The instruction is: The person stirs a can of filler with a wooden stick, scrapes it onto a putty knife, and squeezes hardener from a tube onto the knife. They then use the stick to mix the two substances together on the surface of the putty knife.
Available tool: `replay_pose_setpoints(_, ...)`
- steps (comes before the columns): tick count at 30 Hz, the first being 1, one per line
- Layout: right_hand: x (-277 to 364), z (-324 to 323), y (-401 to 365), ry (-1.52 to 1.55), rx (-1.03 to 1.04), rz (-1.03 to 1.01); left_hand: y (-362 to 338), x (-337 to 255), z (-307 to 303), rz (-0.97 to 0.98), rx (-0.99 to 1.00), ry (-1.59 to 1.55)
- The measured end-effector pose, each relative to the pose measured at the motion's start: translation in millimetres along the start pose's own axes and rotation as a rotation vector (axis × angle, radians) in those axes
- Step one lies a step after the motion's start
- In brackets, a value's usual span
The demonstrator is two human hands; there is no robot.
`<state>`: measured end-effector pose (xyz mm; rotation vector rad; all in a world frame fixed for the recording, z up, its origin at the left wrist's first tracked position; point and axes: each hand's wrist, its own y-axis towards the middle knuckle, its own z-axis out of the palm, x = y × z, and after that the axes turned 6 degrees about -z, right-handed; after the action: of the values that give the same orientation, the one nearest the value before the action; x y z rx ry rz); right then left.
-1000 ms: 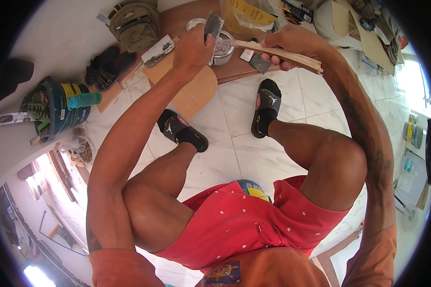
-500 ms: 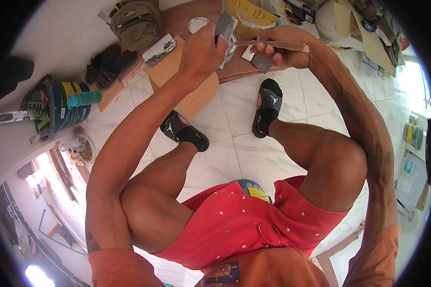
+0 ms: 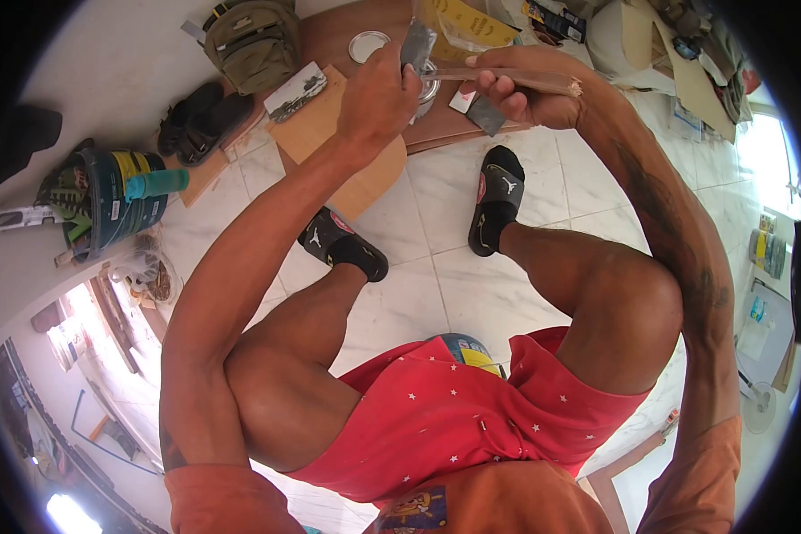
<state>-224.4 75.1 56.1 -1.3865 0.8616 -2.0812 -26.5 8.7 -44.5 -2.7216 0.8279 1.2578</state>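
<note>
My left hand (image 3: 378, 100), at top centre, is closed around a flat grey scraper blade (image 3: 416, 44) that points up. To its right, my right hand (image 3: 529, 98) has its fingers curled round a thin wooden strip (image 3: 547, 82). The strip's left end reaches close to the blade; whether they touch is unclear. Just beyond my left hand is an open round tin (image 3: 428, 89), partly hidden. A round lid (image 3: 368, 46) lies on the reddish-brown board (image 3: 329, 31). Another grey blade (image 3: 485, 117) rests at the board's near edge, below my right hand.
A green backpack (image 3: 254, 44), a white-smeared block (image 3: 296, 92) and a tan sheet (image 3: 365, 169) are at upper left. Dark shoes (image 3: 206, 123) and a bucket (image 3: 116, 200) with a turquoise bottle (image 3: 157, 183) stand farther left. My sandalled feet rest on the tiled floor (image 3: 418, 294).
The wooden strip has turned slightly in my right hand and its left end sits a little higher. The blade in my left hand has tilted and looks narrower.
</note>
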Motion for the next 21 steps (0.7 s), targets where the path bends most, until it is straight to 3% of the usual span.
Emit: replay_pose_setpoints(21, -7.7, -4.6, -14.9, -0.187, -0.085, -0.040, 7.4, 11.6, 14.4, 0.035, -0.011, 0.057)
